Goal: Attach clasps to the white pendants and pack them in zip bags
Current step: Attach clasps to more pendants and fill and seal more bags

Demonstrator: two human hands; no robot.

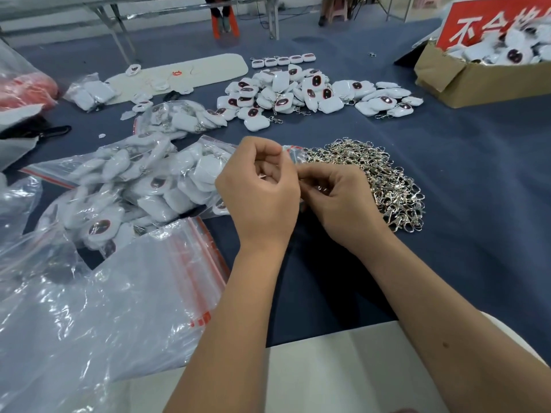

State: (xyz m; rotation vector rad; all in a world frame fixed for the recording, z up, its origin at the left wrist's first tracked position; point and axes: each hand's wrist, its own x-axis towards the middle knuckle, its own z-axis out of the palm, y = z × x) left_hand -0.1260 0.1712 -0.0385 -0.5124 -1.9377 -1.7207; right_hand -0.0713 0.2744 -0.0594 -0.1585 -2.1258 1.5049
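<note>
Both hands met above the bench (447, 162): the left hand (262, 186) curled, contents hidden; the right hand (337, 198) pinched a metal clasp (319, 190) beside the clasp pile (375, 177). Small, stiff, probably slippery; best gripped by its body.

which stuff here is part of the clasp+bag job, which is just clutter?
Job:
- pile of metal clasps
- loose white pendants
- filled zip bags
- empty zip bags
- cardboard box of pendants
- left hand and right hand, working something small, hidden

Lying about:
- red bag
- beige board
- black strap
</note>
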